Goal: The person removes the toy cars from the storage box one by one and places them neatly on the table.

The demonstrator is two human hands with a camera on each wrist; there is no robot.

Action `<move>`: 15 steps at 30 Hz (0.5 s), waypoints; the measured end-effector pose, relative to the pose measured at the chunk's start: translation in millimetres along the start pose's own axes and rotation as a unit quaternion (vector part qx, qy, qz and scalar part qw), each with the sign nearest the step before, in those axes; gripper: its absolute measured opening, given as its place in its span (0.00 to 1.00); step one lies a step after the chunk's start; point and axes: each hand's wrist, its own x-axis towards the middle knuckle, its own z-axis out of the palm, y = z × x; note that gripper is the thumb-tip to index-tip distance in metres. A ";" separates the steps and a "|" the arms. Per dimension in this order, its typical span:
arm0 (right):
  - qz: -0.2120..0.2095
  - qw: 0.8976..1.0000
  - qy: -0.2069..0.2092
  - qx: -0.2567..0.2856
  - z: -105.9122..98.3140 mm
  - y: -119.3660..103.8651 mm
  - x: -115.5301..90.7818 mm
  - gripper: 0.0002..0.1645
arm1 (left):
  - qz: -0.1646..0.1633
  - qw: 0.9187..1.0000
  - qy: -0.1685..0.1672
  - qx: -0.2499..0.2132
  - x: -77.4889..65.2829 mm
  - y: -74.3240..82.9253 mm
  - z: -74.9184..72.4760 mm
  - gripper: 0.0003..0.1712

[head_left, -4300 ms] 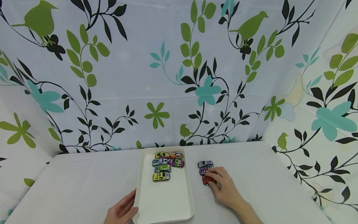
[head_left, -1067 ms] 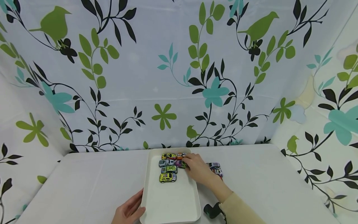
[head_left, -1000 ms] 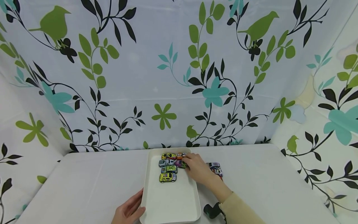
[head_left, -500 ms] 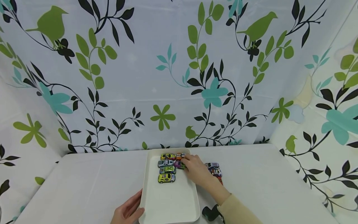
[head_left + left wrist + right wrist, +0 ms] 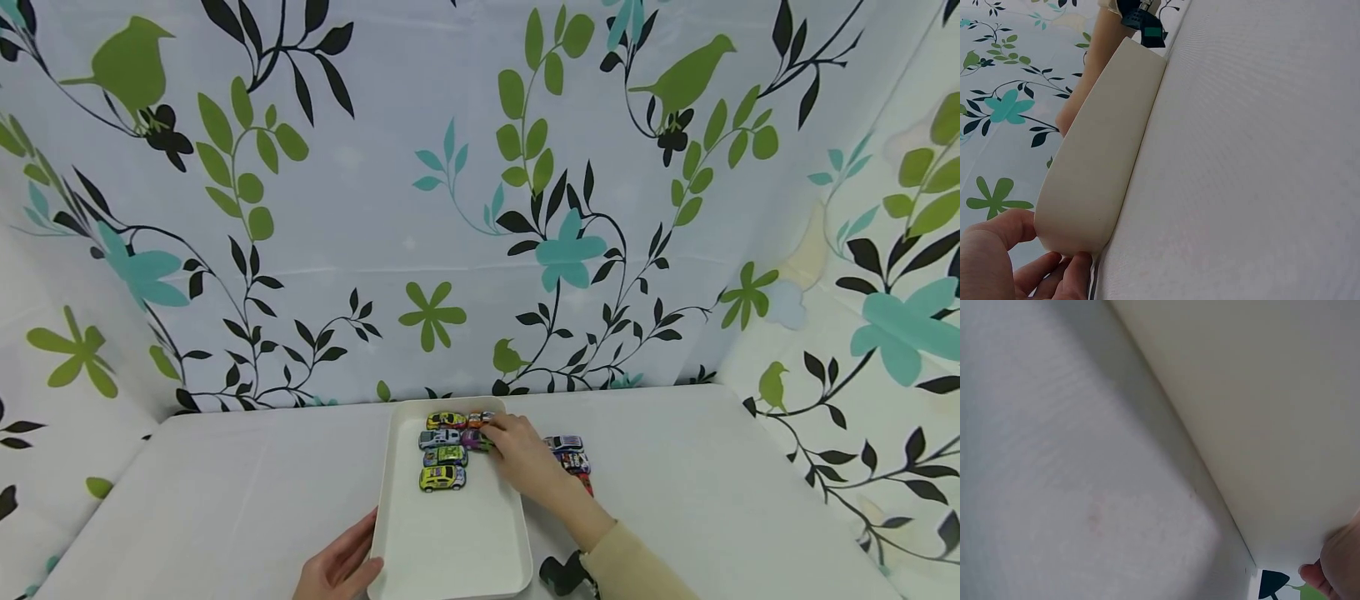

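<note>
A white tray (image 5: 450, 542) lies on the table, with several small toy cars grouped in its far half. My left hand (image 5: 341, 560) grips the tray's near left side; in the left wrist view the fingers (image 5: 1075, 272) hold its corner. Inside the tray, my right hand (image 5: 525, 457) has curled fingertips at the right end of a purple toy car (image 5: 475, 440). The fingers partly hide that car and the orange toy car (image 5: 478, 419). Nearby are yellow (image 5: 446, 420), silver (image 5: 439, 439), green (image 5: 446, 456) and yellow-blue (image 5: 442, 477) toy cars.
Right of the tray, partly behind the right forearm, stand a silver-grey toy car (image 5: 564, 443), a multicoloured one (image 5: 573, 462) and a red one (image 5: 586, 482). A black device (image 5: 562, 573) sits at the right wrist. A leaf-and-bird patterned cloth (image 5: 360, 208) hangs behind the table.
From the red toy car right of the tray, my right hand has moved left to the purple one in the tray; it stays there over the last second. The left hand keeps its hold.
</note>
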 end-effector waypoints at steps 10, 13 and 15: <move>0.006 0.999 0.025 0.021 1.0 0.3 -3.9 0.18 | 0.001 1.000 -0.019 -0.007 1.7 -5.3 -2.8 0.48; 0.001 0.999 0.044 0.029 0.8 2.0 -5.4 0.20 | -0.007 1.000 -0.022 -0.012 2.1 -5.6 -3.9 0.49; -0.003 0.998 0.055 0.036 0.3 3.1 -6.2 0.20 | -0.006 1.000 -0.020 -0.011 2.4 -5.6 -4.1 0.49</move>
